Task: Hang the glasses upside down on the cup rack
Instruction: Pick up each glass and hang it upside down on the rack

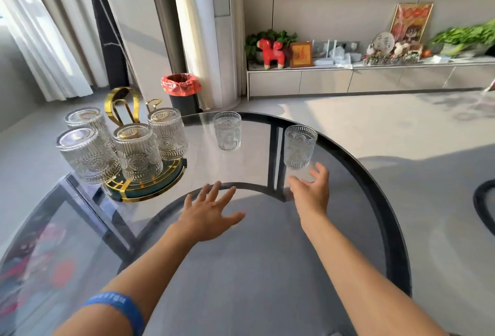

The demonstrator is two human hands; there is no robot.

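Reaching toward the nearer upright ribbed clear glass tumbler (300, 147), your right hand (312, 192) comes at it low and from the near side, fingers spread and the grip wide apart, nothing in it and not yet touching the glass. That low approach makes sense if you mean to take the tumbler round its base and turn it over on the way across.

Your left hand (211, 214) hovers flat over the round glass-topped desk with the black frame (375, 201), palm down, its grip also apart and empty; it looks ready to steady things or take the second one.

The second upright ribbed clear glass tumbler (227, 131) stands farther back, well apart from both hands, between the first tumbler and the rack.

On your left, the gold wire cup rack on a dark green round base (144, 188) already carries four inverted ribbed clear glasses (138, 152), mouths down so they drain and sit steady on their pegs. Bare gold loops at the back (154, 102) suggest free pegs there, so you will likely have to reach over the hung glasses; mind knocking them.
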